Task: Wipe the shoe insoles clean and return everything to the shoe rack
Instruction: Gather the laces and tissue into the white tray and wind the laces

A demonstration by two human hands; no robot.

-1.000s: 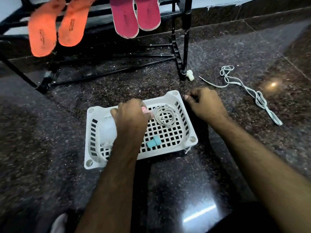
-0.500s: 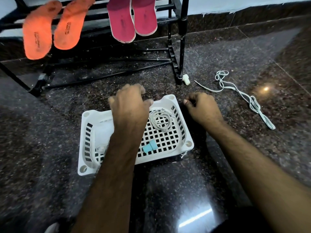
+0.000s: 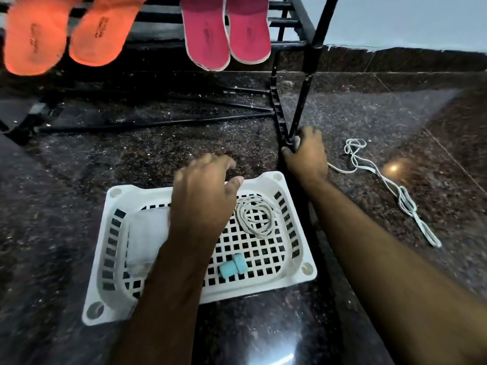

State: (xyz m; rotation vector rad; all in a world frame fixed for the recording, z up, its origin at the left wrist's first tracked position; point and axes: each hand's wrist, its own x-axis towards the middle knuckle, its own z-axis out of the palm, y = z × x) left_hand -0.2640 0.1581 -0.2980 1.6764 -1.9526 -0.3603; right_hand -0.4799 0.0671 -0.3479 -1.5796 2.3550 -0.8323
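The far rim of the white basket [image 3: 137, 192] is gripped by the left hand [image 3: 203, 198], presumably for lifting, while the shoe rack [image 3: 295, 133] leg beyond it is clasped by the right hand [image 3: 308, 154], seemingly for steadying

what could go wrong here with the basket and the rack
1. The left hand grips only the far rim of the white basket. Lifted from that edge it may tilt, and the coiled lace and small teal piece could slide out.
2. The right hand is at the rack leg. A tug might shake the orange insoles and pink insoles, which overhang the shelf edge.
3. The loose white lace on the floor could be forgotten.
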